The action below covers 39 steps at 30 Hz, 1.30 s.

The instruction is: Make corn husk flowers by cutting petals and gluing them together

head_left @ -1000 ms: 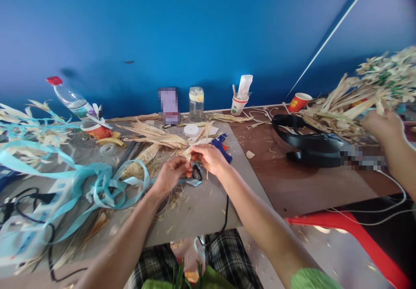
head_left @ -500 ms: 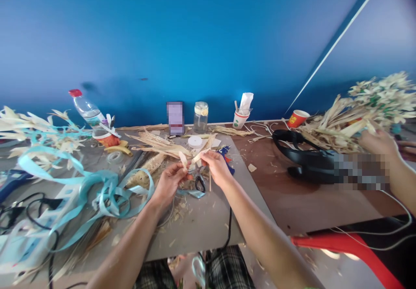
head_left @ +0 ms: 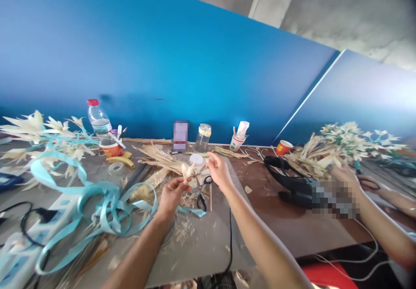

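Observation:
My left hand [head_left: 172,193] pinches a small bunch of pale, pointed petals [head_left: 186,171] that look like dried husk; they stand upright above the thumb and forefinger. To the right, a little apart from them, my right hand [head_left: 218,172] is raised with its fingers loosely bent, and nothing shows between them. Just below it, a pair of scissors [head_left: 202,201] with dark handles lies on the table. Dry husk strips [head_left: 159,157] are heaped behind my hands. Small scraps [head_left: 185,232] litter the tabletop in front.
Light-blue ribbon [head_left: 107,200] lies tangled on the left near a power strip [head_left: 61,219]. Along the wall stand a bottle [head_left: 98,118], a phone [head_left: 180,135], a jar [head_left: 203,136] and a paper cup [head_left: 237,141]. At right, a black curved object [head_left: 292,193] lies near another person's hand [head_left: 346,178].
My right hand has drawn away from my left, and its pale piece no longer shows there. The left hand's bunch now shows more than one petal. The view has tilted up.

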Each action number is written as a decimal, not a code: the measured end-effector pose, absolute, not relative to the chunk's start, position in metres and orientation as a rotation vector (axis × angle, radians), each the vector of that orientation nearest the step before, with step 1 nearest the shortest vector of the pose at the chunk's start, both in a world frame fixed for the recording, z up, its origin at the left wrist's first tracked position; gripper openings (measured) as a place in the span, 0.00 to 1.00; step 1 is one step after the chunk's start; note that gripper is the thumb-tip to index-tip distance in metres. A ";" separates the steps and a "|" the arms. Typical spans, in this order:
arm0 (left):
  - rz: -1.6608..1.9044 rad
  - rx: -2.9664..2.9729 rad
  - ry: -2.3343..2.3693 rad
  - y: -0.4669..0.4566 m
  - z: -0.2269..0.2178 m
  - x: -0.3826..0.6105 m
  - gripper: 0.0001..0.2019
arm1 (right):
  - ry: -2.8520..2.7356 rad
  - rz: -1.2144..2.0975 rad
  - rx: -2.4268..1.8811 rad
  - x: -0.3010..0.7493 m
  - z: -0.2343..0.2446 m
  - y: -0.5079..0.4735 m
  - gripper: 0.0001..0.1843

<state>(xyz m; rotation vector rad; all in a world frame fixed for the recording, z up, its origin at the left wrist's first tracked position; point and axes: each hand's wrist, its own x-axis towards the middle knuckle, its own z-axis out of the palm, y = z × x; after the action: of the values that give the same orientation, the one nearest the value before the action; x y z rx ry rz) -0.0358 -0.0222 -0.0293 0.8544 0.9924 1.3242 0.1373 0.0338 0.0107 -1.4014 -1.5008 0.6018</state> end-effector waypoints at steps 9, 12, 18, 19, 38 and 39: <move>1.321 0.925 1.049 -0.026 -0.022 -0.035 0.19 | -2.332 -0.017 -1.800 0.075 0.020 0.129 0.30; 1.312 0.918 1.077 -0.027 -0.020 -0.035 0.20 | -2.421 -0.019 -1.873 0.067 0.014 0.146 0.32; 1.283 0.919 1.091 -0.028 -0.017 -0.035 0.20 | -2.428 0.031 -1.904 0.067 0.006 0.160 0.32; 1.278 0.921 1.092 -0.029 -0.017 -0.035 0.19 | -2.420 0.042 -1.903 0.067 0.006 0.161 0.31; 1.361 0.917 0.976 -0.024 -0.028 -0.034 0.19 | -1.448 1.286 -1.091 0.112 0.007 -0.004 0.19; 1.357 0.925 0.965 -0.025 -0.027 -0.034 0.19 | -1.427 1.284 -1.084 0.108 0.005 -0.007 0.18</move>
<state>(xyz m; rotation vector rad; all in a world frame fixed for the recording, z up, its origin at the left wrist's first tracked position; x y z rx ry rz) -0.0336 -0.0252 -0.0269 0.9255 0.9654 1.3574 0.1085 -0.0072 0.0046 -1.0839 -1.4266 1.2841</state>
